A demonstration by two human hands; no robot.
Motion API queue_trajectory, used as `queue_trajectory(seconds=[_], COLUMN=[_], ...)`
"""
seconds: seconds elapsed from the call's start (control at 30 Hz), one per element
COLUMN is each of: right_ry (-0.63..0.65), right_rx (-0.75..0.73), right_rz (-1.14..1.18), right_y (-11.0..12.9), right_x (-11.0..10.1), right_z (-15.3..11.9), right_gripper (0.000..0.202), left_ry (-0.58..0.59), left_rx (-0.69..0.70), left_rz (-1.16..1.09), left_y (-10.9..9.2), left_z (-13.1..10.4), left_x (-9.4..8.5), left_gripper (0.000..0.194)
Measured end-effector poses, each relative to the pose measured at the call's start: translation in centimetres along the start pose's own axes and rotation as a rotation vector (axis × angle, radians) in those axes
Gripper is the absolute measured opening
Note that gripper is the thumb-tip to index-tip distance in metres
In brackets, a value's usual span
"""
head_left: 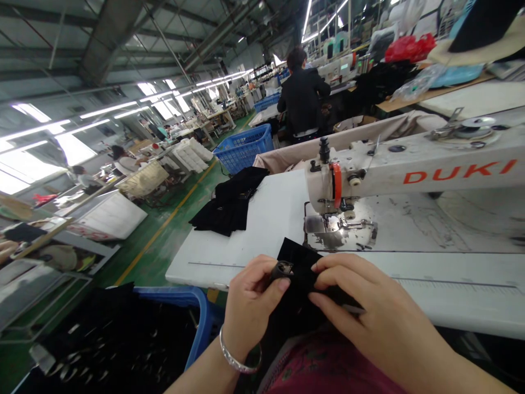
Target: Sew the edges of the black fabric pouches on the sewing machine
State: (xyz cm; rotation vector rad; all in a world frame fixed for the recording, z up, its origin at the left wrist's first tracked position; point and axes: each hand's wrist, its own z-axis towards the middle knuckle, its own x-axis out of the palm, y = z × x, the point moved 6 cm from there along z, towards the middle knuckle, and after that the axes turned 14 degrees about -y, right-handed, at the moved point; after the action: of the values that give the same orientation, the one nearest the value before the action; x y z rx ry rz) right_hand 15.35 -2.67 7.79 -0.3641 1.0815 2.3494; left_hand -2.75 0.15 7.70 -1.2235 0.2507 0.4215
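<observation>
A black fabric piece (297,257) is held between both hands at the front edge of the sewing table. My left hand (252,301), with a silver bangle at its wrist, pinches the left side of the cloth; a dark rounded loop with a pale inside shows at its fingertips, too small to name. On the other side, my right hand (361,295) grips the cloth between thumb and fingers. A thin greyish metal-looking thing (353,309) shows under the right fingers, its kind unclear. Just beyond stands the sewing machine (328,180), its presser foot area apart from the cloth.
More black fabric pieces (233,202) lie at the table's left end. A blue basket (200,306) with black pieces stands at lower left. Behind the machine is a cloth-lined bin (279,158); another blue basket (246,145) and a person in dark clothing (303,98) are farther back.
</observation>
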Motion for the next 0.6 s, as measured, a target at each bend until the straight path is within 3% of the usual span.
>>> queue_trajectory(seconds=[0.17,0.37,0.6], right_ry=[0.121,0.076,0.040], right_rx=[0.168,0.060,-0.027], right_rz=[0.071,0.023,0.017], right_y=[-0.5,0.8,1.6], right_x=[0.2,0.0,0.0], right_z=[0.5,0.9,1.0], right_gripper=[0.007,0.014,0.008], left_ry=[0.029,0.050,0.012], left_rx=[0.008,0.032,0.046], left_rz=[-0.020,-0.020,0.026], left_y=[-0.3,-0.6,-0.7], left_z=[0.0,0.0,-0.1], left_x=[0.0,0.0,-0.1], left_gripper=[0.007,0.003,0.004])
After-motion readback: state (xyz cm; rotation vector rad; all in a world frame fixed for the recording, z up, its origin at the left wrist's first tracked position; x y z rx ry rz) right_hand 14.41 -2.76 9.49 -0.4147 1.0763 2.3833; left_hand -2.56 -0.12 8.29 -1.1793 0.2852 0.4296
